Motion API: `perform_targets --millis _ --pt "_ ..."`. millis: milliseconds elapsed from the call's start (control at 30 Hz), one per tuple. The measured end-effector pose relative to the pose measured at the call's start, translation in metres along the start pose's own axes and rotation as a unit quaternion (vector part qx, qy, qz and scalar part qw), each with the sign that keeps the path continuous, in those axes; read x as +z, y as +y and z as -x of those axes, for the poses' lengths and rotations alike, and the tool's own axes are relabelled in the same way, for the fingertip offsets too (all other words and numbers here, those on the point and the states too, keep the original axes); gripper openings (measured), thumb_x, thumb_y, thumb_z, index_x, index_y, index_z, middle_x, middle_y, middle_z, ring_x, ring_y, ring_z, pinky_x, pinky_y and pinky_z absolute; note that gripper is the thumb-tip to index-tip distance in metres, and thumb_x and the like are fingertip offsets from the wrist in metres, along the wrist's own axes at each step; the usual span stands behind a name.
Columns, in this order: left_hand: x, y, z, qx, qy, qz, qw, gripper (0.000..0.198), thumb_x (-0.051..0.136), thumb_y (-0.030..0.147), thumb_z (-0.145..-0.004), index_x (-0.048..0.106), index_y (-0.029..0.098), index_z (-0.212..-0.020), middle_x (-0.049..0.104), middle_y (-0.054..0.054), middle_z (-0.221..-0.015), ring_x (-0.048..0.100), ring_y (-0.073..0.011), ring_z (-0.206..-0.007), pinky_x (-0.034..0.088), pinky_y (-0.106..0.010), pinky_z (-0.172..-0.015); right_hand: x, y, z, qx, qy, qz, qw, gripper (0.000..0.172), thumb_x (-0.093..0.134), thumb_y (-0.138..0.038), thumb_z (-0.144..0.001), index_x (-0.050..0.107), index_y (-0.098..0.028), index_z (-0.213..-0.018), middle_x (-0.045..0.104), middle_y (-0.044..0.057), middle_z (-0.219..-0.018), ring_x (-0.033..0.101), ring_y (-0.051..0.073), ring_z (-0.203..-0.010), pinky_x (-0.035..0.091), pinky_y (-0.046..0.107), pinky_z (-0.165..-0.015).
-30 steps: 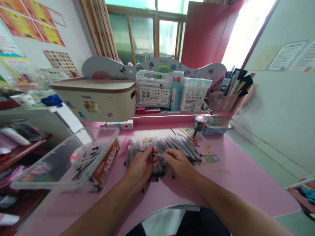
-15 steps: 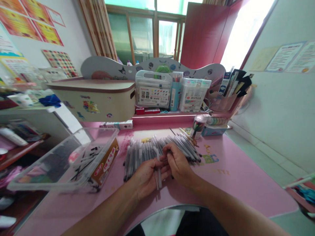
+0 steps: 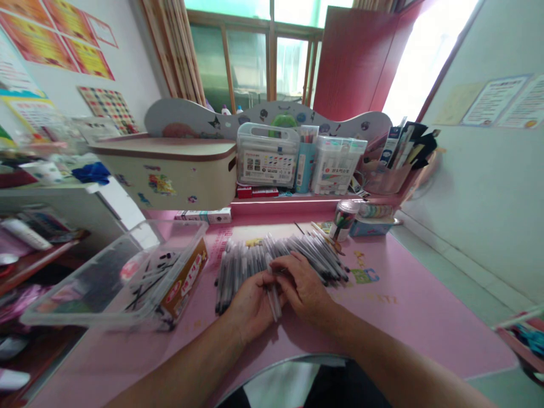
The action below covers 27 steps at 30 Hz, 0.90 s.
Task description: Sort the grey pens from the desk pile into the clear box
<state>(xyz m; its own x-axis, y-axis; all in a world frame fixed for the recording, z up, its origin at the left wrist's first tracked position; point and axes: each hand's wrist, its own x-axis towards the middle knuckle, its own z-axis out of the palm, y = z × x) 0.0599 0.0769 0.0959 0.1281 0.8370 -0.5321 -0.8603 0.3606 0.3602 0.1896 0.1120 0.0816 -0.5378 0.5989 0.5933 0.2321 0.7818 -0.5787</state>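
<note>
The pen (image 3: 274, 299) is being held just in front of the spread of pens (image 3: 314, 252) on the pink desk (image 3: 382, 317). Right of the clear bin (image 3: 106, 272), the left hand (image 3: 250, 303) is gripping its lower end, and the right hand (image 3: 304, 286) is pinching its upper part.

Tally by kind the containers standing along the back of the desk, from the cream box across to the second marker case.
Cream lidded box with stickers: 1
Clear plastic marker cases with handles: 2
Light blue tube of pencils: 1
Total: 4
</note>
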Motion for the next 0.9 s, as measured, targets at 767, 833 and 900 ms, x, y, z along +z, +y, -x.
perform_targets --millis 767,833,900 --pt "0.040 0.113 0.094 0.433 -0.023 -0.292 0.852 0.022 0.051 -0.002 -0.063 0.057 0.015 -0.075 0.054 -0.001 -0.065 0.043 -0.0068 -0.047 0.033 -0.014 -0.041 -0.008 0.014 -0.005 0.092 -0.031 0.200 0.975 0.006 0.063 -0.019 -0.082 0.066 -0.017 -0.078 0.061 0.010 -0.106 0.048 0.028 -0.104 0.032 0.044 -0.092" --pt "0.037 0.134 0.103 0.491 0.036 -0.389 0.779 0.022 0.051 0.000 -0.063 0.058 0.016 -0.078 0.053 0.001 -0.063 0.044 -0.0079 -0.049 0.033 -0.016 -0.044 -0.006 0.014 -0.003 0.098 -0.054 0.222 0.969 0.005 0.067 -0.021 -0.080 0.066 -0.017 -0.076 0.060 0.010 -0.109 0.046 0.029 -0.107 0.031 0.045 -0.093" --pt "0.031 0.153 0.109 0.516 0.124 -0.497 0.687 0.021 0.052 0.004 -0.067 0.059 0.017 -0.083 0.052 0.003 -0.064 0.043 -0.0085 -0.052 0.034 -0.017 -0.049 -0.005 0.014 -0.001 0.100 -0.072 0.238 0.963 0.008 0.069 -0.024 -0.078 0.066 -0.017 -0.074 0.059 0.010 -0.111 0.044 0.030 -0.109 0.030 0.046 -0.094"
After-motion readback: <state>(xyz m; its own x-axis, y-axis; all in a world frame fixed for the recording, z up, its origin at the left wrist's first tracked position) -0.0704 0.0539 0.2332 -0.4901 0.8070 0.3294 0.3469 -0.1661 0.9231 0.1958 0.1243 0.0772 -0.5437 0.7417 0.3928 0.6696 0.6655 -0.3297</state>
